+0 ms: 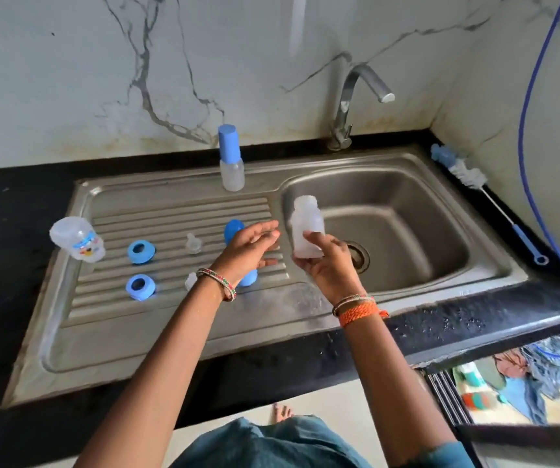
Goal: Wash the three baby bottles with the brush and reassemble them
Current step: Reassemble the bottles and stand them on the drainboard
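I am counting three bottles: my right hand (327, 265) is gripping one open bottle body (307, 231) upright over the basin's left edge, fingers curled round its base; a capped bottle (231, 160) is standing at the drainboard's back edge; a printed bottle (77, 238) is leaning at the drainboard's left edge. My left hand (250, 253) is hovering over the drainboard with fingers straight and loosely together, holding nothing. Two blue collar rings (141, 252) are lying on the ribs, two clear nipples (193, 244) beside them, and two blue caps (233, 231) partly hidden under my left hand. One bottle brush (464, 172) is lying on the black worktop (440, 329) right of the steel sink (407, 231), below the curved tap (349, 106) and marbled wall (136, 62).
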Tool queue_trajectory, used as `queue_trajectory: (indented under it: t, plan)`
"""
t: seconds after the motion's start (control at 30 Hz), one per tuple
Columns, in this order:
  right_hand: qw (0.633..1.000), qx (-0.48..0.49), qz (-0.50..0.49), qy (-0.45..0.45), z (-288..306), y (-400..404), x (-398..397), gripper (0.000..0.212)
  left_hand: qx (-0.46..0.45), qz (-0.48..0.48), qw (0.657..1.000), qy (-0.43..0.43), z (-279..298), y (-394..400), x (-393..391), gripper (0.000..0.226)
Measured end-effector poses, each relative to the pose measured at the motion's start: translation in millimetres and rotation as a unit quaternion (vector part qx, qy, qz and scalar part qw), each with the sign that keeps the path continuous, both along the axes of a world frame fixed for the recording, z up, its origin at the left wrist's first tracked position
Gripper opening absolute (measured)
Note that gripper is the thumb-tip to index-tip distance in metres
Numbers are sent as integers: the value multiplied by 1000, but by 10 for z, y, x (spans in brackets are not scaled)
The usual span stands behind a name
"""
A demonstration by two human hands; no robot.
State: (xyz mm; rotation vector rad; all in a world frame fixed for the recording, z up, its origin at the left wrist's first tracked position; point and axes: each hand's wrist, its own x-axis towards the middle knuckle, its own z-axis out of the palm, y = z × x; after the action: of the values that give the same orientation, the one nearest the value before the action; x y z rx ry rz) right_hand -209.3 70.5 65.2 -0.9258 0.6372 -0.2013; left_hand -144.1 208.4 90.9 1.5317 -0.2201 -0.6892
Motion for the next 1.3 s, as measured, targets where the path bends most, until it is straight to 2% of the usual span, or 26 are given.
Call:
queue_trajectory:
  t: [0.07,0.13,0.27,0.37,0.6,0.73,0.83,0.9,0.93,1.0,1.03,1.07,1.13,1.23,1.3]
  plan:
    - [993,-102,63,21,12,215,-61,51,-9,7,999,-31,9,147,-34,30]
    - [974,-203,100,28,-65,378,-116,51,6,0,998,-66,-24,374,-69,28]
    - [918,-370,139,24,-211,691,-228,55,-9,1,999,-41,-194,824,-213,26]
    - [880,-449,157,12,-300,906,-311,55,-12,16,999,-32,-340,1055,-314,29]
    - [832,-518,196,29,-386,1156,-343,65,-12,42,999,-1,-569,1299,-415,29]
    - [787,-574,219,52,-415,1216,-310,66,-12,59,998,9,-622,1378,-394,28]
    - [753,-592,272,91,-314,1186,-330,86,8,61,998,-8,-598,1496,-336,28]
    - [728,-648,204,94,-94,1200,-362,98,8,102,994,-23,-551,1639,-263,27]
    - [723,-673,135,75,74,1252,-346,93,1,138,990,-27,-512,1749,-209,27]
    - [699,-715,20,13,382,1444,-241,66,-7,216,976,-37,-444,1993,-106,26]
    - [675,-737,5,-17,479,1577,-145,52,1,252,967,-46,-418,2111,-57,25]
    - [657,-753,22,-40,535,1728,-31,41,16,283,957,-56,-403,2218,-16,25]
    - [641,-756,122,-46,474,2049,199,33,50,320,943,-72,-399,2402,45,26]
    - [614,-761,207,17,199,2235,510,43,104,297,944,-101,-426,2452,69,28]
    - [631,-731,259,16,93,2218,728,49,109,284,947,-104,-435,2399,79,26]
